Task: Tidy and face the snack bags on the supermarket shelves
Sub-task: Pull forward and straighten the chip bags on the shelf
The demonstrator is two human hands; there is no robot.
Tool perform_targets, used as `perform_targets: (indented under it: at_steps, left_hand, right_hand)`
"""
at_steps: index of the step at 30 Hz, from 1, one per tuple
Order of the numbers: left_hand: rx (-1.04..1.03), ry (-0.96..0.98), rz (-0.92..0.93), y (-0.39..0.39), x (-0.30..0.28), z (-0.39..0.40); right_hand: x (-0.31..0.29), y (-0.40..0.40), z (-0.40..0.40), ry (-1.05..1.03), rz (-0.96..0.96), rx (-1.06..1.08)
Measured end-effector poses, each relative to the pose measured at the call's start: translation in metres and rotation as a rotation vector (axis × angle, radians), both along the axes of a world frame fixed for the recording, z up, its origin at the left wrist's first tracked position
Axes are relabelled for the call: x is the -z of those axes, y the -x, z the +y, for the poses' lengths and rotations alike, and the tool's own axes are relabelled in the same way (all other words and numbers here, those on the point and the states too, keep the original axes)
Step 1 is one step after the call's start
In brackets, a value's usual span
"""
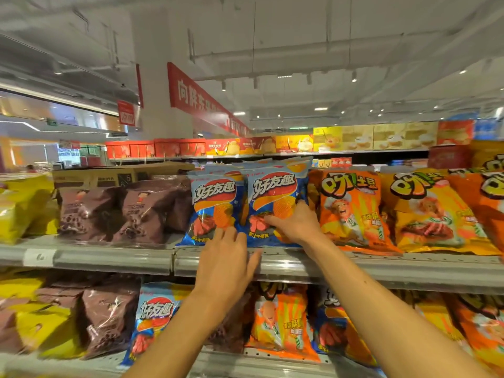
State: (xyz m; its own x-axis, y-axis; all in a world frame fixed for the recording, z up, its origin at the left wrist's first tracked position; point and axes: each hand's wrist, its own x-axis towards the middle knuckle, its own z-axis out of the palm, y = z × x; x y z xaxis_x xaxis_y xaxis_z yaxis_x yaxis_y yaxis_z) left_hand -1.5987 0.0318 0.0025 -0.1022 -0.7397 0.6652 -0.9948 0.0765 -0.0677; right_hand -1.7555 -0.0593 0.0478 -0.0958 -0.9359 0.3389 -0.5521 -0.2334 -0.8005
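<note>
Two blue snack bags [245,205] upright, facing outward.

The right hand [293,225] covers the lower right of the right blue chip bag [272,197], so the print there cannot be read. The left hand [225,264] hides part of the shelf rail [109,259] and the bottom corner of the left blue chip bag [215,205]. At 9 o'clock the yellow bags [19,211] run off the edge. At 3 o'clock the orange bag [491,203] is cut off. The price label [39,257] on the rail is too blurred to read. At 6 o'clock both forearms leave the picture, and the lower bags behind them are partly hidden.
</note>
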Motion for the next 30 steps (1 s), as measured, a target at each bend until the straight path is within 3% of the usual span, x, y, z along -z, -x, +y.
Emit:
perform_targets:
  at_steps: [8,15,22,30]
  left_hand:
    - [-0.012,-0.027,-0.001,0.004,0.001,-0.003]
    - [0.207,0.135,0.285,0.025,-0.001,-0.006]
    - [0.53,0.139,0.605,0.122,-0.01,-0.009]
    - [0.596,0.069,0.759,0.281,-0.021,-0.018]
  right_hand:
    - [0.0,0.011,0.019,-0.025,0.096,-0.057]
    - [0.013,0.056,0.062,0.202,0.148,0.046]
    - [0.02,0.166,0.092,0.252,0.044,0.2]
    - [0.018,0.339,0.111,0.271,0.048,0.421]
